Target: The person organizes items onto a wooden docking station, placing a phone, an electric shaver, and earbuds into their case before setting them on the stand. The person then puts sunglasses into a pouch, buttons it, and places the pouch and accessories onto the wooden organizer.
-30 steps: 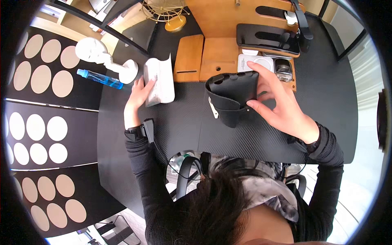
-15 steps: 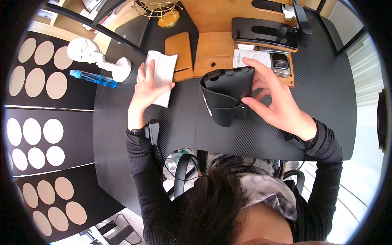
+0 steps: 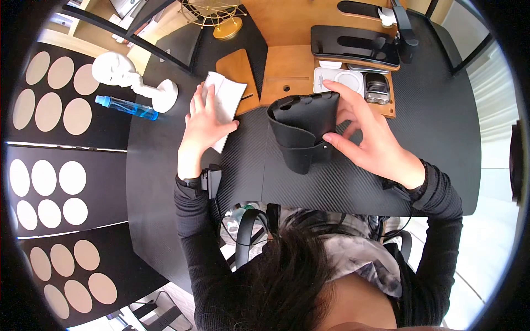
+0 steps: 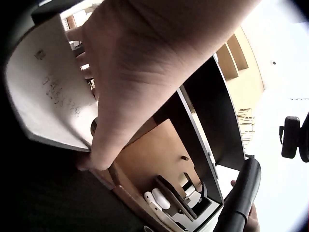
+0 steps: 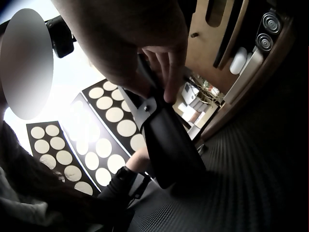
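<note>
My right hand (image 3: 375, 135) pinches the right edge of a black leather glasses case (image 3: 295, 132), thumb on the near side and fingers behind. The case stands upright with scalloped folds along its top and a flap round its front. In the right wrist view, a metal snap sits on the flap of the case (image 5: 169, 140), close under my fingertips. My left hand (image 3: 203, 121) lies with spread fingers over a white, curved sheet-like piece (image 3: 227, 99). Small dark print marks the white piece (image 4: 48, 92) in the left wrist view, and my thumb is at its lower corner.
A wooden slab (image 3: 240, 71) lies tilted behind the white piece, beside a wooden desk organizer (image 3: 287, 66) holding a phone (image 3: 353, 47) and a white charger (image 3: 337, 81). To the left are a white head-shaped stand (image 3: 163, 96) and a blue bottle (image 3: 127, 107).
My left hand has moved right and spread over the white piece, which has turned and shifted right. The wooden slab behind it now leans at an angle. My right hand still grips the case.
</note>
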A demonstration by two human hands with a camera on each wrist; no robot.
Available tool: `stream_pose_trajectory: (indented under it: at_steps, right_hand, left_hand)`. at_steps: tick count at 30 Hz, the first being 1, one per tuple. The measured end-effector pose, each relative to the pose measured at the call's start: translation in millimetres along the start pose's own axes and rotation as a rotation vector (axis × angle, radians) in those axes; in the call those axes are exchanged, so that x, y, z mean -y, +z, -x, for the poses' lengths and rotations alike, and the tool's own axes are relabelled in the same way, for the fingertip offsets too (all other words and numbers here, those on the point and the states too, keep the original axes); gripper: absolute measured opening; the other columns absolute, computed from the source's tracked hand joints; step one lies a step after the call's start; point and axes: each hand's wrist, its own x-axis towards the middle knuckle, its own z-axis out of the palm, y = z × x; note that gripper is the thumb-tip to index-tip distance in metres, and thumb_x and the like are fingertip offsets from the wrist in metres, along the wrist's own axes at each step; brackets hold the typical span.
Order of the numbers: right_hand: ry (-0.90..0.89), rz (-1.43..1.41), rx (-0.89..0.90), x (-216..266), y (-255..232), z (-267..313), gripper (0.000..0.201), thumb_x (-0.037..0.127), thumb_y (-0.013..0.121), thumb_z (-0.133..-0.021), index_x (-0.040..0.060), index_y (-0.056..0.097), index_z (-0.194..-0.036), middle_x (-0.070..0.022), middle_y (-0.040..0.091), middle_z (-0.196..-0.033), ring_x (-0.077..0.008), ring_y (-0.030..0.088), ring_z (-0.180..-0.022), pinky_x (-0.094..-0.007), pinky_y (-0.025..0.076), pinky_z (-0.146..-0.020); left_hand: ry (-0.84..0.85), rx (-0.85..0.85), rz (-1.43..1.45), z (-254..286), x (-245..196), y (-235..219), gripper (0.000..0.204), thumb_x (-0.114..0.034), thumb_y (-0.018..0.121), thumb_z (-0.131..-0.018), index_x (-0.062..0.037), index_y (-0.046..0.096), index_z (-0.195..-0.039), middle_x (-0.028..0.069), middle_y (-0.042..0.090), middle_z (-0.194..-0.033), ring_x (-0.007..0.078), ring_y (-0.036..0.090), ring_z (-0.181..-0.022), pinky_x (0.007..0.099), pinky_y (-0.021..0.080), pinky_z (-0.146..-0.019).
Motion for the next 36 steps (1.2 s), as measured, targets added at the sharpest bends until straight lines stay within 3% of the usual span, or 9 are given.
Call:
stream_pose_trajectory:
  at_steps: [9, 20, 25, 26, 27, 28, 29, 31, 36]
  right_hand:
    - [-0.021, 0.0, 0.004, -2.2, -0.6, -0.8, 0.08, -0.002, 0.069, -0.08, 0.0134, 0.028, -0.148, -0.0149, 0.057, -0.11, -0.0229, 0.064, -0.082, -0.03, 0.059, -0.062]
    - [-0.126, 0.092, 0.0, 8.4, -8.9, -12.0, 0.072, -0.005, 0.067, -0.077, 0.0135, 0.043, -0.142, -0.0139, 0.059, -0.117, -0.0198, 0.06, -0.08, -0.0281, 0.058, -0.065]
    - [-0.295, 0.127, -0.324, 24.0, -27.6, -56.9, 0.067, -0.002, 0.071, -0.079, 0.0134, 0.047, -0.14, -0.0058, 0.062, -0.098, -0.0133, 0.059, -0.071, -0.0279, 0.054, -0.065]
    - [-0.144, -0.083, -0.315, 34.7, -28.0, -65.8, 0.061, 0.0, 0.064, -0.084, 0.0143, 0.045, -0.141, -0.0094, 0.056, -0.113, -0.0199, 0.051, -0.099, -0.0313, 0.049, -0.082]
    - [0.004, -0.293, -0.297, 48.0, -34.1, -74.1, 0.056, 0.002, 0.057, -0.089, 0.0153, 0.043, -0.141, -0.0131, 0.05, -0.127, -0.0265, 0.043, -0.127, -0.0348, 0.044, -0.099]
    - [-0.143, -0.396, 0.323, 19.3, -104.2, -99.8, 0.057, -0.001, 0.058, -0.083, 0.0092, 0.046, -0.138, -0.0151, 0.05, -0.127, -0.0283, 0.044, -0.124, -0.0356, 0.043, -0.1]
    - [-0.154, -0.393, 0.318, 10.1, -86.2, -108.2, 0.057, -0.001, 0.058, -0.083, 0.0092, 0.046, -0.138, -0.0151, 0.05, -0.127, -0.0283, 0.044, -0.124, -0.0356, 0.043, -0.1]
    - [-0.539, 0.556, -0.781, -22.0, -25.0, -133.4, 0.059, 0.008, 0.069, -0.079, 0.0175, 0.049, -0.134, -0.0103, 0.065, -0.103, -0.0278, 0.066, -0.083, -0.0345, 0.056, -0.069]
    - [-0.279, 0.616, -0.479, -40.8, -6.4, -134.7, 0.064, 0.01, 0.066, -0.081, 0.022, 0.042, -0.14, -0.0107, 0.058, -0.095, -0.03, 0.065, -0.083, -0.0388, 0.056, -0.067]
  left_hand:
    - [0.128, 0.05, 0.425, -12.3, 44.0, -20.5, 0.078, -0.034, 0.069, -0.082, -0.0077, 0.034, -0.147, 0.0243, 0.037, -0.146, 0.0344, 0.038, -0.136, 0.0358, 0.033, -0.109]
    - [-0.069, -0.011, 0.721, -21.0, 51.5, -13.2, 0.071, -0.015, 0.082, -0.074, 0.0028, 0.047, -0.132, 0.0134, 0.065, -0.109, 0.0169, 0.063, -0.096, 0.0303, 0.05, -0.087]
    - [-0.04, 0.072, 1.04, -23.1, 48.9, -20.0, 0.053, -0.008, 0.077, -0.078, 0.0039, 0.054, -0.124, 0.0073, 0.066, -0.11, 0.0137, 0.062, -0.099, 0.0281, 0.048, -0.09]
    - [-0.01, 0.003, 1.156, -20.5, 42.7, -21.5, 0.052, -0.005, 0.075, -0.078, 0.0019, 0.054, -0.126, 0.0064, 0.065, -0.113, 0.0136, 0.061, -0.101, 0.0289, 0.047, -0.093]
    - [0.005, 0.003, 1.148, -21.4, 35.7, -24.5, 0.052, -0.005, 0.075, -0.078, 0.0019, 0.054, -0.126, 0.0064, 0.065, -0.113, 0.0136, 0.061, -0.101, 0.0289, 0.047, -0.093]
    - [0.166, -0.055, 1.262, -21.3, 23.4, -30.9, 0.05, -0.003, 0.076, -0.077, 0.0011, 0.055, -0.122, 0.0062, 0.064, -0.113, 0.0137, 0.061, -0.1, 0.0291, 0.047, -0.093]
    - [0.328, -0.116, 1.37, -22.2, 16.9, -36.5, 0.048, 0.0, 0.076, -0.075, 0.0004, 0.056, -0.119, 0.0059, 0.064, -0.113, 0.0139, 0.061, -0.098, 0.0292, 0.047, -0.092]
    - [0.37, -0.176, 1.521, -41.9, 23.2, -18.2, 0.043, 0.006, 0.08, -0.064, -0.003, 0.057, -0.1, 0.009, 0.064, -0.107, 0.0159, 0.061, -0.092, 0.0311, 0.053, -0.08]
    - [0.395, -0.032, 1.414, -79.8, -63.7, -18.9, 0.059, 0.008, 0.08, -0.066, 0.001, 0.054, -0.118, 0.0091, 0.064, -0.111, 0.0159, 0.062, -0.102, 0.0307, 0.053, -0.087]
